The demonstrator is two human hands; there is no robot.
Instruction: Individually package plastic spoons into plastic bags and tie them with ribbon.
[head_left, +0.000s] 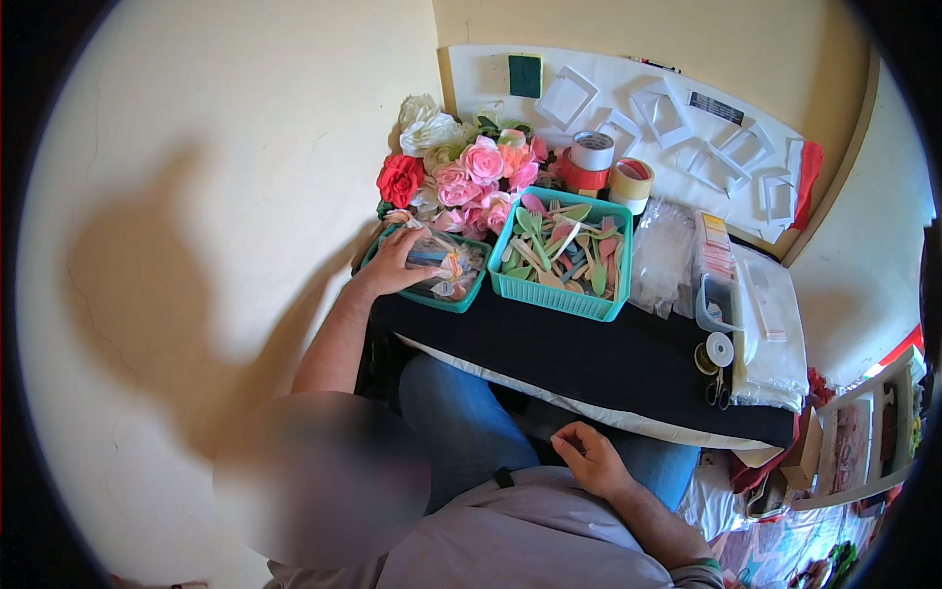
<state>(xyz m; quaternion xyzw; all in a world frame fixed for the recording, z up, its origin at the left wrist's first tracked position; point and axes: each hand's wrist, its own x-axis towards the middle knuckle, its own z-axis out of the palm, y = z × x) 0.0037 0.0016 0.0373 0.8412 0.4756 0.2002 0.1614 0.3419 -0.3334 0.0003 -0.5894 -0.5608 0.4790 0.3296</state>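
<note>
At the left end of the black-covered table, my left hand (394, 263) reaches over a small teal basket (469, 302). Its thumb and fingers are apart and rest on clear-wrapped bundles (453, 273) with ribbon-like bows; the hand partly covers them. My right hand (595, 461) is above my lap, below the table's front edge. Its fingers are loosely curled in, and nothing shows between them. Beside the small basket stands a larger teal basket (559, 301), heaped with green, pink, cream and grey plastic spoons and forks (564, 245).
Artificial flowers (456, 177) crowd the back left, against the wall. Tape rolls (593, 152) stand behind the large basket. Clear plastic bags (662, 260), a small plastic tub (719, 302), a ribbon spool (718, 349) and scissors (717, 393) lie at the right. A white board (648, 88) leans behind.
</note>
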